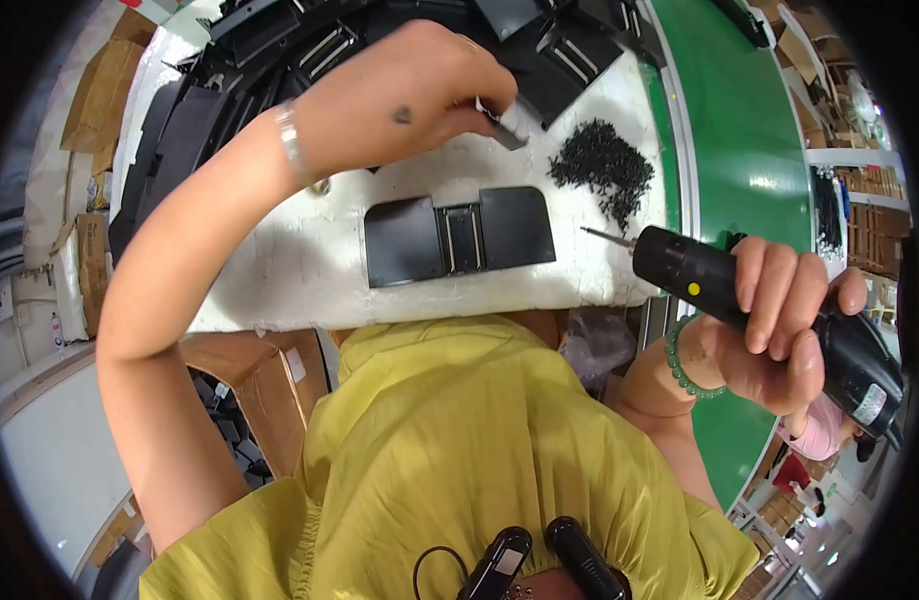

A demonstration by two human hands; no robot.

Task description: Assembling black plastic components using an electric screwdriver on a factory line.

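The black panel (405, 240) lies on the white table (280, 270). Toward its twelve o'clock, the left hand (415, 95) pinches a small dark piece (508, 137); toward three o'clock, the right hand (785, 325) is wrapped around a black power screwdriver (690, 275).

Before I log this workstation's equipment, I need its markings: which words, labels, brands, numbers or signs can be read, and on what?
No text is readable here.
White label on the electric screwdriver: too small and blurred to read.
Yellow dot on the same tool: no lettering visible.
Pale sticker on the brown cardboard box below the table's edge: too small to read.
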